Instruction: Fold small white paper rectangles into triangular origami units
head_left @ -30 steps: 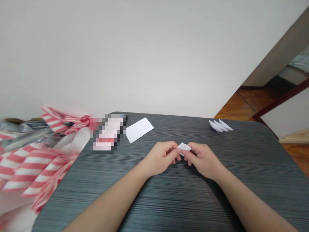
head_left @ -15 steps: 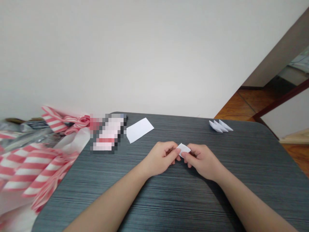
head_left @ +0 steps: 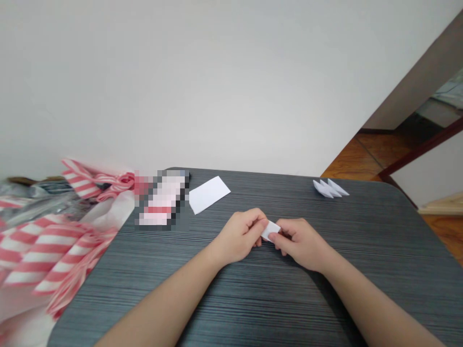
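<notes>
A small piece of folded white paper [head_left: 271, 231] is pinched between my two hands above the dark table. My left hand [head_left: 239, 236] grips its left end, and my right hand [head_left: 300, 243] holds its right end, with fingers covering part of it. Beyond my hands, a flat white paper rectangle [head_left: 209, 194] lies on the table. Near the far right edge sits a small row of folded white paper pieces [head_left: 330, 188].
The dark grey striped table [head_left: 289, 299] has rounded corners. A pixelated object [head_left: 162, 200] stands at its far left. Red-and-white striped bags [head_left: 47, 250] are heaped beyond the left edge. A wooden floor [head_left: 369, 156] shows past the far right corner.
The folded paper has tilted and shifted slightly down, and my hands have closed in around it. My right hand sits a little lower and nearer the paper's middle.
</notes>
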`<action>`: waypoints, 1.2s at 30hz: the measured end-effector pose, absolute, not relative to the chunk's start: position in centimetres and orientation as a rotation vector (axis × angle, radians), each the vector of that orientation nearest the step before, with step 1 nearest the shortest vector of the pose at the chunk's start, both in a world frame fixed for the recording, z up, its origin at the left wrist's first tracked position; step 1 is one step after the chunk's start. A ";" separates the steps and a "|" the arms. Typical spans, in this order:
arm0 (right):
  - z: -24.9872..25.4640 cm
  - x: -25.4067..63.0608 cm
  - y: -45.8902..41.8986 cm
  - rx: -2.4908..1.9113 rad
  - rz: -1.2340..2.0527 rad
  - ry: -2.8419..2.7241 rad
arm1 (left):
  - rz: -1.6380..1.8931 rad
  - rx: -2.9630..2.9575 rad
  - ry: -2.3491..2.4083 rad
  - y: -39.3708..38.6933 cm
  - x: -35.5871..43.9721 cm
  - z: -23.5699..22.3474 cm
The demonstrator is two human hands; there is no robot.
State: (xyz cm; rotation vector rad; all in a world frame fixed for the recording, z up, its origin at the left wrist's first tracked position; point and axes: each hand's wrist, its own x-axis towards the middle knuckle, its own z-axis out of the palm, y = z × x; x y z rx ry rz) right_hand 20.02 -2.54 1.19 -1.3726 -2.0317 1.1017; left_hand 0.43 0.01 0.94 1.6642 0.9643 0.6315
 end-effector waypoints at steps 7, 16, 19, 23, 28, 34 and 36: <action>1.2 20.3 -2.6 -1.367 1.122 -1.955 | 0.653 1.633 0.973 0.0 0.5 0.8; 1.2 20.4 -2.6 -1.372 1.064 -1.855 | 0.621 1.627 0.948 0.0 0.6 0.7; 1.1 20.4 -2.5 -1.360 1.075 -1.863 | 0.589 1.669 0.958 0.0 0.5 0.9; 1.0 20.5 -2.4 -1.338 1.075 -1.849 | 0.535 1.744 0.932 0.0 0.4 1.3; 1.2 20.4 -2.5 -1.335 1.006 -1.874 | 0.524 1.762 0.915 -0.1 0.4 1.6; 1.2 20.5 -2.6 -1.333 0.962 -1.811 | 0.562 1.737 0.924 -0.2 0.4 1.4; 1.0 20.6 -2.5 -1.348 0.974 -1.806 | 0.567 1.757 0.937 -0.1 0.4 1.3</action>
